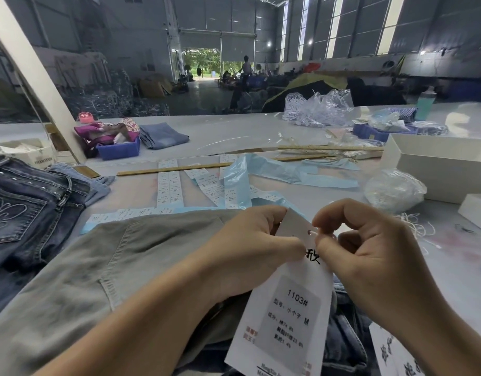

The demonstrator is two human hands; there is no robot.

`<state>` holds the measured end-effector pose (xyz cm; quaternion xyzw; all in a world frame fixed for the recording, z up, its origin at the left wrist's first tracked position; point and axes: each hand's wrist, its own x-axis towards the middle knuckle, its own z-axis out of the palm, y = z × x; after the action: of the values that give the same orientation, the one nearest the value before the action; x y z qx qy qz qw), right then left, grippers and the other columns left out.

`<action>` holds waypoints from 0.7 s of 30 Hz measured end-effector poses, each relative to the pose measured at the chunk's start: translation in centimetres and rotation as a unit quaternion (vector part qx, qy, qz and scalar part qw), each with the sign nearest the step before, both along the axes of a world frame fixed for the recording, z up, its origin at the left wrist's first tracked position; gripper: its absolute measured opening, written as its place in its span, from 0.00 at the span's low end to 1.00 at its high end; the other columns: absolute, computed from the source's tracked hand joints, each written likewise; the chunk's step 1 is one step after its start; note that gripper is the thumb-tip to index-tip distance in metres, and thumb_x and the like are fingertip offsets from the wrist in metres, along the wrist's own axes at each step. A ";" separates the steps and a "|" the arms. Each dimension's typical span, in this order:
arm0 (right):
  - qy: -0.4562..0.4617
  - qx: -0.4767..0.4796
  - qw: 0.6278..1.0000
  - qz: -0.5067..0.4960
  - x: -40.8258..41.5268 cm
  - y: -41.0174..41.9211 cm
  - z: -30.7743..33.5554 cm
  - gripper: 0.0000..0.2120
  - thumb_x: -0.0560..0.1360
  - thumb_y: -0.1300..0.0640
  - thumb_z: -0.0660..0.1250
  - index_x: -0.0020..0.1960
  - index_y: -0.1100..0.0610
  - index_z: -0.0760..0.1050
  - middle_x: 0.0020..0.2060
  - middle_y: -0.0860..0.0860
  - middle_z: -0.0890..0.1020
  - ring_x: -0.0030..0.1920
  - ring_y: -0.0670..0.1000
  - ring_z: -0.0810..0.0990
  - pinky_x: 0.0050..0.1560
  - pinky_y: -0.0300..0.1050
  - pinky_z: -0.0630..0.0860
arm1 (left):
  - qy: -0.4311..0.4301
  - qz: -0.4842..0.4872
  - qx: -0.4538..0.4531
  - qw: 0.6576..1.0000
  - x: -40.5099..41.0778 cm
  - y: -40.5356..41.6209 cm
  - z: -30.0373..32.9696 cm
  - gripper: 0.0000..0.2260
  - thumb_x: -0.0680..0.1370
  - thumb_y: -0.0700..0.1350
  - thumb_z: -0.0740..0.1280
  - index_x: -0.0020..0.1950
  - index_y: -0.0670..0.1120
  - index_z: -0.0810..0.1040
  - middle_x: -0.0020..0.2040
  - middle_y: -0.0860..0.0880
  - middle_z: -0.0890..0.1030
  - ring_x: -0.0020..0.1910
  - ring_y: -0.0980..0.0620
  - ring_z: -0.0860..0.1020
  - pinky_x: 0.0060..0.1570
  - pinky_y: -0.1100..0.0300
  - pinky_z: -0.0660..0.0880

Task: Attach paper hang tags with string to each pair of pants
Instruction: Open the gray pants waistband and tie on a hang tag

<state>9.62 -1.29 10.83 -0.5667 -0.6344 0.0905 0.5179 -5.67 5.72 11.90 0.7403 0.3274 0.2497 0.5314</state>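
Observation:
A white paper hang tag (285, 316) with a sticker reading 1103# hangs upright in front of me, its punched hole near the top. My left hand (247, 248) pinches the tag's upper left part. My right hand (361, 245) pinches a thin white string right at the hole, thumb and forefinger closed on it. Under both hands lie grey-green pants (103, 270), spread flat with a back pocket showing. More denim (345, 340) lies beneath the tag at the lower right.
Dark embroidered jeans (25, 210) are stacked at the left. Strips of size stickers (169, 185) and blue backing paper (274, 172) lie ahead. A bag of strings (394, 191), loose strings (415, 226) and a white box (440, 166) are at the right. Wooden rulers (179, 168) cross the table.

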 end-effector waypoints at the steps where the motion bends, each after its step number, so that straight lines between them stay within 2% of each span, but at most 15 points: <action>1: -0.001 -0.001 1.000 0.000 0.0 0.0 0.0 0.06 0.70 0.62 0.70 0.38 0.52 0.77 0.25 0.39 0.75 0.19 0.44 0.64 0.23 0.30 0.60 | 0.001 -0.001 0.001 1.000 0.0 0.0 0.0 0.09 0.67 0.46 0.66 0.45 0.51 0.82 0.43 0.47 0.85 0.42 0.46 0.83 0.48 0.46 0.79; 5: -0.008 -0.006 1.000 -0.004 0.0 0.1 0.0 0.08 0.70 0.64 0.71 0.37 0.53 0.76 0.23 0.38 0.73 0.19 0.44 0.63 0.22 0.30 0.58 | -0.016 -0.011 -0.006 1.000 -0.1 -0.2 0.0 0.08 0.68 0.46 0.67 0.45 0.49 0.81 0.42 0.45 0.84 0.39 0.47 0.82 0.45 0.49 0.77; 7: -0.004 -0.014 1.000 0.000 -0.1 0.1 0.0 0.08 0.70 0.65 0.71 0.37 0.54 0.76 0.22 0.38 0.72 0.19 0.44 0.62 0.22 0.30 0.57 | -0.049 -0.018 -0.042 0.998 -0.1 -0.1 0.0 0.09 0.69 0.47 0.67 0.45 0.45 0.81 0.42 0.42 0.81 0.40 0.45 0.79 0.45 0.49 0.73; 9: 0.009 -0.021 1.000 0.005 0.0 0.2 -0.1 0.08 0.69 0.66 0.70 0.37 0.55 0.76 0.20 0.39 0.71 0.19 0.44 0.61 0.22 0.31 0.57 | -0.083 -0.030 -0.092 0.992 -0.3 0.1 0.2 0.12 0.70 0.48 0.62 0.46 0.42 0.79 0.42 0.39 0.77 0.40 0.42 0.72 0.44 0.50 0.69; 12: 0.013 -0.029 0.999 0.013 0.0 0.1 -0.2 0.08 0.69 0.66 0.70 0.37 0.54 0.76 0.21 0.40 0.72 0.19 0.44 0.62 0.23 0.31 0.59 | -0.109 -0.049 -0.147 0.982 -0.5 0.4 0.5 0.14 0.70 0.48 0.57 0.45 0.44 0.80 0.39 0.42 0.80 0.33 0.46 0.70 0.34 0.58 0.69; 15: 0.005 -0.028 0.999 0.025 -0.2 0.1 -0.1 0.06 0.69 0.63 0.70 0.38 0.53 0.76 0.23 0.39 0.74 0.20 0.43 0.64 0.22 0.31 0.60 | -0.101 -0.036 -0.110 0.988 -0.5 0.4 0.4 0.07 0.73 0.40 0.63 0.44 0.43 0.80 0.33 0.48 0.80 0.28 0.53 0.71 0.29 0.63 0.70; 17: 0.000 -0.030 0.999 0.035 -0.2 0.1 0.0 0.06 0.69 0.62 0.69 0.40 0.52 0.75 0.27 0.41 0.76 0.21 0.43 0.66 0.22 0.34 0.61 | -0.089 -0.022 -0.073 0.993 -0.3 0.3 0.3 0.02 0.77 0.39 0.67 0.45 0.43 0.79 0.32 0.48 0.79 0.26 0.55 0.72 0.28 0.65 0.70; 21: -0.024 -0.034 0.999 0.034 -0.1 0.2 -0.2 0.10 0.70 0.62 0.70 0.43 0.49 0.74 0.37 0.43 0.80 0.24 0.47 0.72 0.23 0.43 0.68 | -0.077 0.006 -0.042 0.996 -0.2 0.1 0.1 0.03 0.78 0.38 0.68 0.44 0.42 0.78 0.33 0.45 0.77 0.26 0.56 0.71 0.28 0.66 0.70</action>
<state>9.55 -1.08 10.63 -0.5638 -0.6621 0.1162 0.4799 -5.89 5.79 12.00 0.6940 0.2997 0.2954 0.5842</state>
